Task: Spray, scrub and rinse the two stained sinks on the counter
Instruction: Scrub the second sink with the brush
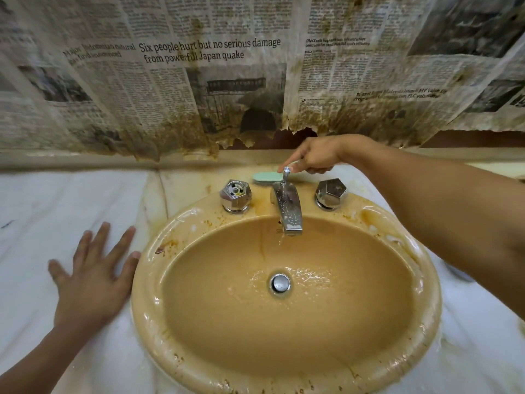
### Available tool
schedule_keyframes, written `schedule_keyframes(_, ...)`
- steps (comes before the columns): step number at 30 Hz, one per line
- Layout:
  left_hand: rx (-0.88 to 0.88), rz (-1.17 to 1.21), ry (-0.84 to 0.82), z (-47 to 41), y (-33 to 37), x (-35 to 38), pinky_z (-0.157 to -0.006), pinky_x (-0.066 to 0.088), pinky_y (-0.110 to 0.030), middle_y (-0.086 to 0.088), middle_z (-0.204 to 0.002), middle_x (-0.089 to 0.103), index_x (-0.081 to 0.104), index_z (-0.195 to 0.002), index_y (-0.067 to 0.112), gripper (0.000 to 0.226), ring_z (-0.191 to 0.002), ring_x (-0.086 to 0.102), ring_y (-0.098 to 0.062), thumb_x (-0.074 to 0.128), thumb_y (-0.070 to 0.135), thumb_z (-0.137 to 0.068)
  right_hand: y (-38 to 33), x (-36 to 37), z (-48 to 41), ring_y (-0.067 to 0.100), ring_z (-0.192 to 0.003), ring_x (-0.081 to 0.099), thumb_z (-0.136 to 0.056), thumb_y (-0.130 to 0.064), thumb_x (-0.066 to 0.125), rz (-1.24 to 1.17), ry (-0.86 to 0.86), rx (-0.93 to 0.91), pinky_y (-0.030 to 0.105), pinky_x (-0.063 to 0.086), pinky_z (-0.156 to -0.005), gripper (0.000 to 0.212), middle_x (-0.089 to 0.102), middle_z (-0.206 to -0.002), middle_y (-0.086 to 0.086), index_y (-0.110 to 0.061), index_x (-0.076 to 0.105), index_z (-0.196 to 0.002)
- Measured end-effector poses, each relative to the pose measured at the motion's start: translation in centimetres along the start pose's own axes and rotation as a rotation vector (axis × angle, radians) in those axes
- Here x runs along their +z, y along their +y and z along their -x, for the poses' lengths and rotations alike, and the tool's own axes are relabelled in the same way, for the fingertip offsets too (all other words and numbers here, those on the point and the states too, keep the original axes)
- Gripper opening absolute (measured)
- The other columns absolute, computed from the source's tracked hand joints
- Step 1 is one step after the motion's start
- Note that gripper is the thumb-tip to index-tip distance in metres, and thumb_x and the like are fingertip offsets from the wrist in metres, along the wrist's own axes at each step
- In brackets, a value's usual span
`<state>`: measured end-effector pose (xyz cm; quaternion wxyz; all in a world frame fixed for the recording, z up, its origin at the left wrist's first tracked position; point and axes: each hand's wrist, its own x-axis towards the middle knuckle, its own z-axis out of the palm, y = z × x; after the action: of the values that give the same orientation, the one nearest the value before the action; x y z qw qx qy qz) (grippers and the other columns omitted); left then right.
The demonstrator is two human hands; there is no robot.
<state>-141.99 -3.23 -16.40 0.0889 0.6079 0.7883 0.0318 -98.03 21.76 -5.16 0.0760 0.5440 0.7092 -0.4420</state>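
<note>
1. Dead centre: tan oval glazed ceramic sink [147, 294], sunk into white marble counter [42, 209]; wet, rim stained brown.
2. Likely hard, fixed and slick; better steadied at the rim than in the basin.
3. At 12 o'clock, behind chrome spout [288, 209]: mint-green plastic scrub brush [265, 177], probably light and stiff.
4. Over it, right hand [315, 156], fingers curled, seemingly gripping the handle.
5. At 9 o'clock, left hand [91, 277], flat and spread on the counter.

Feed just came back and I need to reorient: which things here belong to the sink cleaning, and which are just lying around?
Job: tan sink, green scrub brush gripped by the right hand, faucet, left knob, right knob.
Just around: stained newspaper on the wall, marble counter under the flat left hand.
</note>
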Motion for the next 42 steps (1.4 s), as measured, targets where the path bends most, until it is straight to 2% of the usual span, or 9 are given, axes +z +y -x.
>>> schedule_keyframes(6,-0.004,0.014,-0.001,0.1,0.2,-0.2,-0.117,0.002,-0.066,0.009,-0.173,0.006,0.016,-0.156,0.06,0.066,-0.158,-0.004,-0.012,0.003,0.078,-0.094,3.0,-1.3,1.9,0.014,-0.053,0.028,-0.101,-0.036,0.061,-0.04,-0.039,0.121,0.025,0.027,-0.049,0.026,0.034,-0.057,-0.004,-0.042,0.071,-0.124)
schedule_keyframes(19,-0.013,0.001,0.006,0.0,0.1,0.2,-0.117,0.001,-0.068,0.01,-0.173,0.003,0.012,-0.156,0.061,0.065,-0.158,-0.007,-0.012,0.002,0.076,-0.093,1.6,-0.1,3.3,0.015,-0.056,0.037,-0.101,-0.038,0.061,0.073,0.05,0.086,0.028,0.035,-0.053,0.024,0.049,-0.052,-0.009,-0.046,0.071,-0.122)
schedule_keyframes(22,-0.013,0.013,0.012,0.0,0.1,0.2,-0.117,0.001,-0.068,0.01,-0.173,0.004,0.013,-0.156,0.061,0.065,-0.158,-0.006,-0.012,0.003,0.076,-0.093,-1.7,2.1,1.8,0.017,-0.081,0.061,-0.1,-0.038,0.062,0.208,0.163,-0.044,0.03,0.048,-0.076,0.029,0.076,-0.099,-0.003,-0.038,0.07,-0.128)
schedule_keyframes(25,-0.008,0.009,0.016,0.0,0.0,0.2,-0.117,0.001,-0.068,0.01,-0.173,0.005,0.014,-0.157,0.06,0.066,-0.158,-0.005,-0.012,0.004,0.076,-0.093,-3.4,3.1,2.0,0.02,-0.122,0.058,-0.101,-0.035,0.06,0.304,0.257,-0.031,0.032,0.044,-0.103,0.03,0.066,-0.135,-0.003,-0.032,0.071,-0.129)
schedule_keyframes(29,0.007,0.018,0.02,0.0,-0.1,0.2,-0.116,0.001,-0.07,0.008,-0.172,0.007,0.016,-0.157,0.058,0.065,-0.158,-0.004,-0.014,0.006,0.075,-0.095,-3.6,3.9,7.2,0.014,-0.065,0.05,-0.104,-0.032,0.057,0.032,0.386,0.09,0.029,0.04,-0.058,0.03,0.056,-0.072,-0.001,-0.015,0.072,-0.125)
schedule_keyframes(31,0.011,0.017,0.021,0.1,-0.1,0.2,-0.116,0.001,-0.07,0.008,-0.172,0.007,0.015,-0.157,0.057,0.065,-0.158,-0.004,-0.015,0.006,0.074,-0.096,-5.1,5.8,9.9,0.012,-0.051,0.039,-0.105,-0.027,0.055,-0.151,0.513,0.083,0.027,0.03,-0.047,0.029,0.047,-0.064,0.0,-0.009,0.07,-0.122)
schedule_keyframes(34,0.012,0.008,0.018,0.0,-0.2,0.3,-0.116,0.002,-0.071,0.007,-0.172,0.006,0.014,-0.158,0.057,0.064,-0.158,-0.004,-0.016,0.006,0.074,-0.096,-9.5,10.8,11.8,0.014,-0.056,0.048,-0.107,-0.027,0.051,-0.329,0.67,0.024,0.028,0.037,-0.051,0.022,0.059,-0.073,0.001,-0.022,0.068,-0.118)
schedule_keyframes(37,0.018,0.015,0.014,0.1,-0.4,0.3,-0.116,0.002,-0.072,0.007,-0.172,0.005,0.013,-0.158,0.056,0.059,-0.158,-0.005,-0.016,0.012,0.071,-0.101,-12.0,15.6,9.5,0.029,-0.078,0.064,-0.104,-0.025,0.051,-0.355,0.701,0.153,0.04,0.054,-0.064,0.027,0.066,-0.092,0.01,-0.008,0.068,-0.115)
schedule_keyframes(42,0.027,0.039,0.005,0.1,-0.4,0.0,-0.116,-0.001,-0.072,0.007,-0.173,0.004,0.013,-0.158,0.057,0.058,-0.158,-0.006,-0.016,0.016,0.069,-0.102,-13.2,20.7,6.0,0.028,-0.086,0.053,-0.104,-0.017,0.05,-0.449,0.732,0.327,0.032,0.041,-0.069,0.026,0.063,-0.119,0.016,-0.003,0.062,-0.122)
